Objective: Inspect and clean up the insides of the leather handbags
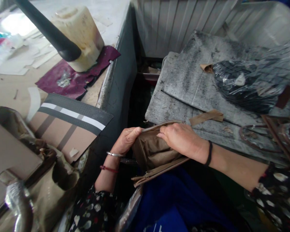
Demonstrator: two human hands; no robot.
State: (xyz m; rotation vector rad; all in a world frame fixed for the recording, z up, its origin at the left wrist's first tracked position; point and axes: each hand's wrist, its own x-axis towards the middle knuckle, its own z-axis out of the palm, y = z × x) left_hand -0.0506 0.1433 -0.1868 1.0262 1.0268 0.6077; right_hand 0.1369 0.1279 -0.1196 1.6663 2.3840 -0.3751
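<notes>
A brown bag (157, 151) with a fabric lining is held above my lap, its mouth spread toward me. My left hand (127, 140) grips its upper left edge, thumb on top and fingers behind. At the upper right edge, my right hand (181, 140) is closed with the fingertips pinching the rim from inside. A zipper runs along the near lower edge of the bag. Its underside and the fingers behind the rim are hidden.
On the left table (4, 87) stand a stained plastic container (87, 35) on a maroon scrap (60, 79), a striped panel (67, 122) and a khaki bag (45, 190). Grey boards (178, 87) on the right hold a plastic-wrapped black bundle (246, 83) and brown straps (275, 138).
</notes>
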